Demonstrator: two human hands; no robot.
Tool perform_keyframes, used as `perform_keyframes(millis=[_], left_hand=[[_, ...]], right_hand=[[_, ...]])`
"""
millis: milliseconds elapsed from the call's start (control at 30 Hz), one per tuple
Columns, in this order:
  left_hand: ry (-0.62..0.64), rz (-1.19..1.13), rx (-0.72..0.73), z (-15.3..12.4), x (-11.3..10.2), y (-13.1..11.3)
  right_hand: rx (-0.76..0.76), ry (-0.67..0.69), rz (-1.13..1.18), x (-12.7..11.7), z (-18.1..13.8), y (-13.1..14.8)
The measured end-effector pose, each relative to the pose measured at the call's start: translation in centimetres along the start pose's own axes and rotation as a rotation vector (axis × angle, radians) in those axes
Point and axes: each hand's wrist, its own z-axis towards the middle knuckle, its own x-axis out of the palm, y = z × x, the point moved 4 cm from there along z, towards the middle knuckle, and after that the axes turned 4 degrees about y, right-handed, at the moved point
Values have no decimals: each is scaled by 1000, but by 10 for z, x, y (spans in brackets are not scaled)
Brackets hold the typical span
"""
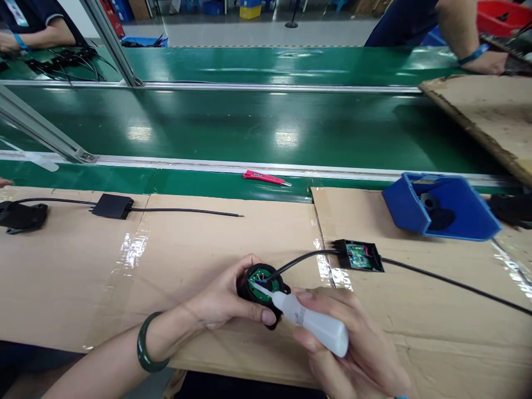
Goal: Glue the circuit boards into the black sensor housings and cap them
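Note:
My left hand is wrapped round a black round housing, whose open face shows a green circuit board with several thin wires. In my right hand is a white squeeze bottle, tilted so its thin nozzle points onto the board; whether the tip touches it I cannot tell. A black cable runs from the housing to a small open black box with a green board inside. From the box's other side the cable carries on to the right.
Cardboard covers the bench. A red utility knife lies behind it, and a blue bin with black parts stands right. A closed black box on a cable lies left. Beyond the green conveyor, two other people work.

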Motion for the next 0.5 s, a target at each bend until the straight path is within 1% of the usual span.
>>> perform_keyframes(millis=[133,500], left_hand=[[10,-18,-2,0,-2,2],[17,47,17,0,-1,-1]], right_hand=[[-20,6,-13,-1,-1,2],[-108,123,-207,-6,-5,2]])
